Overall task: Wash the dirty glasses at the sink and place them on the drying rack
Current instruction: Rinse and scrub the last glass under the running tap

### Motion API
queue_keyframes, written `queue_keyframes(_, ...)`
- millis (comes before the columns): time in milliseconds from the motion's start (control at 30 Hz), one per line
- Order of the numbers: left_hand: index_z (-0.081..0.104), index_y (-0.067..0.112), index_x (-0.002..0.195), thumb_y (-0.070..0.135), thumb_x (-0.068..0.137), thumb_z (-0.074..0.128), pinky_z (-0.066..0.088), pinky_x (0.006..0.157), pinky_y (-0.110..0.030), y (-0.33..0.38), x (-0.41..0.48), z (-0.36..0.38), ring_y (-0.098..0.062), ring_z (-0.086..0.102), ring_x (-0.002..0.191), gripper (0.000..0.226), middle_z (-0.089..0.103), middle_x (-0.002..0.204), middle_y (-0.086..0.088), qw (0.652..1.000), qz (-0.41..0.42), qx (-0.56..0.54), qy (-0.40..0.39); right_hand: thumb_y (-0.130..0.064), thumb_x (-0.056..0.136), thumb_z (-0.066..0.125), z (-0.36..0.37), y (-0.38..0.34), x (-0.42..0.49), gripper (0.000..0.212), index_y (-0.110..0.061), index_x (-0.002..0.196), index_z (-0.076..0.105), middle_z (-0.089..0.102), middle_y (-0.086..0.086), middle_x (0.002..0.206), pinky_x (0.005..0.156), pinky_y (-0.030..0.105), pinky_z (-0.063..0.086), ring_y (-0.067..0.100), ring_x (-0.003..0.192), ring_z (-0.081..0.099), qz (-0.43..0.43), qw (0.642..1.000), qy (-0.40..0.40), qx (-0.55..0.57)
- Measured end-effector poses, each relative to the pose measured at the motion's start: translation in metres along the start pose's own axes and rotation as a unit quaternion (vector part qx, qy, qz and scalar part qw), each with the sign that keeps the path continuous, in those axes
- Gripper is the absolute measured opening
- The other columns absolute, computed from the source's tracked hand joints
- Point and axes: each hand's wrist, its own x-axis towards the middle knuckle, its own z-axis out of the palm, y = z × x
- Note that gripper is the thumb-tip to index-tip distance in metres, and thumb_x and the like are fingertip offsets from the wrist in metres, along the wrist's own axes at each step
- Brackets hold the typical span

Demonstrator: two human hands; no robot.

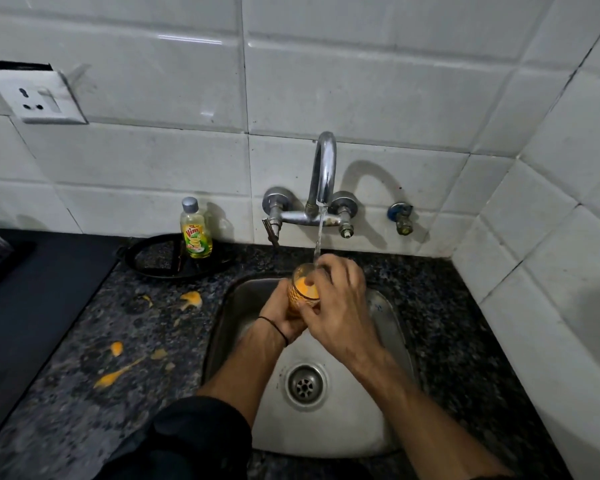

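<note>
A glass [301, 289] smeared with orange residue is held over the steel sink [392, 317], under water running from the tap [323, 171]. My left hand [278, 317] grips the glass from below and the left. My right hand [336, 299] wraps its rim and right side, with fingers curled over the top. Much of the glass is hidden by both hands. The drying rack cannot be made out for certain.
A yellow dish soap bottle [195, 230] stands on a round black stand [174, 258] left of the tap. Orange spills [118, 372] dot the dark granite counter [84, 393]. A black surface [32, 296] lies at the far left. Tiled walls close in behind and on the right.
</note>
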Motion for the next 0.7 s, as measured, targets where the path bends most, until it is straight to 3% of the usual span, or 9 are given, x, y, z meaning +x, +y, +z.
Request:
queue_keyframes(67,0.065,0.009,0.099,0.028,0.094,0.051,0.058,0.067,-0.030,0.004,-0.001,0.000,-0.023,0.065,0.081,0.024,0.066,0.088,-0.009,1.000,-0.017,0.015,0.010,-0.023,0.079,0.066,-0.008,0.002,0.004,0.031,-0.014,0.109,0.064,0.061,0.003,0.114,0.120,0.045,0.018,0.023,0.115,0.053,-0.094,0.992,-0.066,-0.053)
queue_keyframes(200,0.062,0.006,0.112,0.041,0.098,0.046,0.055,0.072,-0.038,0.007,-0.009,0.011,-0.028,0.061,0.090,0.040,0.066,0.101,-0.017,0.996,-0.059,0.054,0.039,-0.009,0.090,0.054,-0.016,0.008,0.026,0.033,-0.014,0.122,0.059,0.066,0.005,0.122,0.124,0.043,-0.009,0.020,0.129,0.052,-0.098,0.913,-0.374,-0.130)
queue_keyframes(300,0.058,0.007,0.127,0.042,0.095,0.050,0.061,0.058,-0.035,0.009,-0.012,0.015,-0.028,0.062,0.089,0.048,0.066,0.106,-0.017,0.994,-0.056,0.065,0.071,-0.008,0.094,0.050,-0.017,0.006,0.037,0.024,-0.013,0.114,0.063,0.071,0.004,0.104,0.121,0.043,-0.018,0.020,0.116,0.061,-0.132,0.885,-0.398,-0.201)
queue_keyframes(367,0.057,0.007,0.134,0.046,0.095,0.051,0.062,0.062,-0.040,0.009,-0.011,0.012,-0.030,0.063,0.097,0.055,0.065,0.115,-0.018,0.992,-0.058,0.063,0.091,-0.011,0.095,0.050,-0.013,-0.002,0.039,0.019,-0.012,0.109,0.063,0.068,0.003,0.096,0.125,0.045,-0.010,0.021,0.115,0.060,-0.086,0.894,-0.410,-0.161)
queue_keyframes(433,0.061,0.004,0.125,0.045,0.097,0.052,0.060,0.076,-0.045,0.008,-0.010,0.009,-0.031,0.062,0.106,0.051,0.066,0.114,-0.020,0.994,-0.047,0.035,0.091,-0.012,0.093,0.054,-0.010,-0.010,0.044,0.009,-0.013,0.086,0.060,0.060,0.003,0.085,0.121,0.045,0.026,0.025,0.104,0.062,0.069,0.920,-0.385,-0.005)
queue_keyframes(500,0.062,-0.002,0.104,0.041,0.100,0.050,0.052,0.087,-0.049,0.006,-0.011,0.008,-0.033,0.062,0.096,0.044,0.067,0.095,-0.023,0.996,-0.030,0.016,0.082,0.000,0.077,0.063,-0.008,-0.016,0.046,0.017,-0.009,0.065,0.056,0.058,0.008,0.072,0.082,0.041,0.057,0.026,0.077,0.064,0.278,0.888,-0.310,0.195)
queue_keyframes(567,0.061,-0.004,0.101,0.041,0.101,0.047,0.048,0.086,-0.049,0.003,-0.009,0.004,-0.035,0.061,0.085,0.048,0.066,0.085,-0.025,0.996,-0.019,0.019,0.091,0.006,0.068,0.063,-0.005,-0.019,0.045,0.014,-0.008,0.066,0.059,0.062,0.011,0.072,0.069,0.038,0.058,0.027,0.074,0.064,0.347,0.859,-0.287,0.243)
queue_keyframes(633,0.060,-0.001,0.120,0.047,0.101,0.045,0.048,0.081,-0.046,0.006,-0.006,0.000,-0.034,0.061,0.087,0.054,0.065,0.093,-0.024,0.994,-0.011,0.036,0.100,-0.004,0.081,0.058,-0.001,-0.016,0.037,0.013,-0.009,0.091,0.064,0.066,0.014,0.094,0.085,0.041,0.054,0.031,0.094,0.065,0.245,0.895,-0.331,0.173)
queue_keyframes(700,0.056,0.001,0.130,0.048,0.101,0.045,0.048,0.079,-0.045,0.012,-0.005,-0.003,-0.034,0.061,0.090,0.056,0.064,0.102,-0.024,0.993,-0.021,0.055,0.103,-0.010,0.091,0.052,0.000,-0.006,0.027,0.025,-0.015,0.113,0.062,0.067,0.011,0.107,0.111,0.045,0.034,0.029,0.107,0.059,0.053,0.922,-0.382,0.013)
